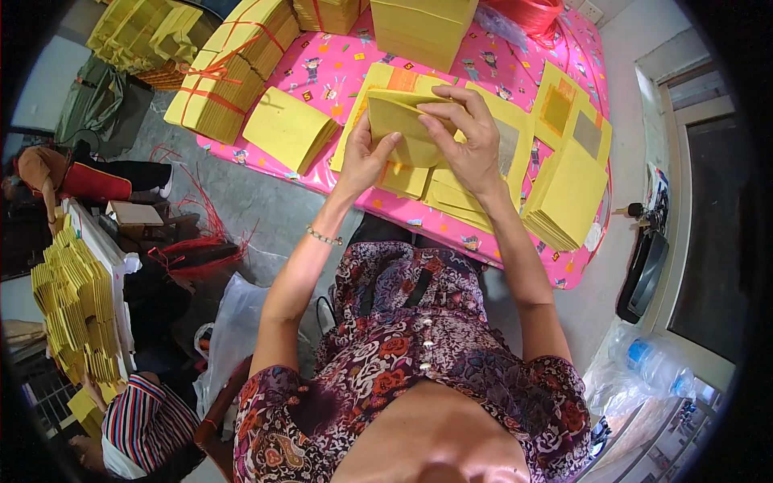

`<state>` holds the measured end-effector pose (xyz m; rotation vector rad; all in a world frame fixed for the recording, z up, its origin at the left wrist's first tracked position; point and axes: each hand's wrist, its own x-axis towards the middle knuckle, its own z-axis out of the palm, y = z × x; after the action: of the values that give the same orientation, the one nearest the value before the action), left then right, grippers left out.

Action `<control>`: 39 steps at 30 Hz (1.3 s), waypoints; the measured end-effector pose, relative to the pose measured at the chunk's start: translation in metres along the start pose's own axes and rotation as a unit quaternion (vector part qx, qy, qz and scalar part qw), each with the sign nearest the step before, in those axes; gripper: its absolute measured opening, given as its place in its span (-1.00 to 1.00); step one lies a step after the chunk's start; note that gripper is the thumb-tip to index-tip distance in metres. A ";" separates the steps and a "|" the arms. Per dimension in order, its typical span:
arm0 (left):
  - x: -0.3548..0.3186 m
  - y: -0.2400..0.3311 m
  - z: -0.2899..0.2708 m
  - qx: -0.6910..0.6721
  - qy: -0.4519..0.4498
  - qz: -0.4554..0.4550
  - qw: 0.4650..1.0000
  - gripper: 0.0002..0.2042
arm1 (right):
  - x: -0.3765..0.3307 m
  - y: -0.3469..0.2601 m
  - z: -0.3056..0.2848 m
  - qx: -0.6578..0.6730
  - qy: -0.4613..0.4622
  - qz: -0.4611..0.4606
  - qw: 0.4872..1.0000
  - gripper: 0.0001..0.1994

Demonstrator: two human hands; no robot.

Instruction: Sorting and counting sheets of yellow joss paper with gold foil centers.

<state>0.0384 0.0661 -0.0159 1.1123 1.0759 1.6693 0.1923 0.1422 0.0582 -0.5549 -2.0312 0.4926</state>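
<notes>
My left hand (pixel 366 157) grips a folded yellow paper packet (pixel 394 117) by its left side, thumb across the front. Bent fingers of my right hand (pixel 467 137) close on the packet's upper right edge, the thumb near its face. Its top stands slightly apart, like a pocket. Beneath both hands lie flat yellow paper sheets (pixel 515 121), some bearing orange and silver-grey patches. A smaller yellow stack (pixel 403 179) rests just below the packet. To the left sits a folded yellow pile (pixel 286 129); to the right, a thick stack of yellow sheets (pixel 570 197).
The pink patterned table cover (pixel 322 64) carries yellow bundles tied with red string (pixel 217 80) at far left. A tall yellow block (pixel 423 32) and red plastic strands (pixel 527 20) occupy the back. Two other people work at left, near a yellow paper heap (pixel 76 298).
</notes>
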 end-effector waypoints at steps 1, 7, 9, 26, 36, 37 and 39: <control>0.000 0.000 0.001 -0.001 0.003 0.008 1.000 -0.54 | 0.001 0.000 0.000 -0.001 0.000 0.001 1.000 -0.84; 0.000 -0.002 0.002 0.010 0.009 0.033 0.999 -0.56 | 0.003 -0.001 0.000 0.007 0.001 0.017 1.000 -0.86; -0.001 -0.003 0.003 0.011 0.005 0.036 0.999 -0.56 | 0.003 -0.002 0.000 0.015 -0.003 0.030 0.999 -0.87; 0.030 0.047 0.015 -0.067 0.016 -0.172 0.983 -0.60 | -0.010 0.036 0.006 0.393 -0.089 0.361 0.841 -0.67; 0.046 0.036 0.022 -0.078 -0.006 -0.265 0.961 -0.63 | -0.017 0.050 0.005 0.411 -0.069 0.446 0.792 -0.68; 0.046 0.034 0.022 -0.070 -0.010 -0.265 0.962 -0.62 | -0.017 0.050 0.005 0.407 -0.065 0.448 0.793 -0.68; 0.046 0.032 0.021 -0.068 -0.017 -0.264 0.962 -0.62 | -0.018 0.048 0.004 0.408 -0.058 0.441 0.798 -0.69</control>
<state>0.0411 0.1045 0.0300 0.6813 1.0994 1.2697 0.2057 0.1711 0.0179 -0.8957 -1.3253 1.8786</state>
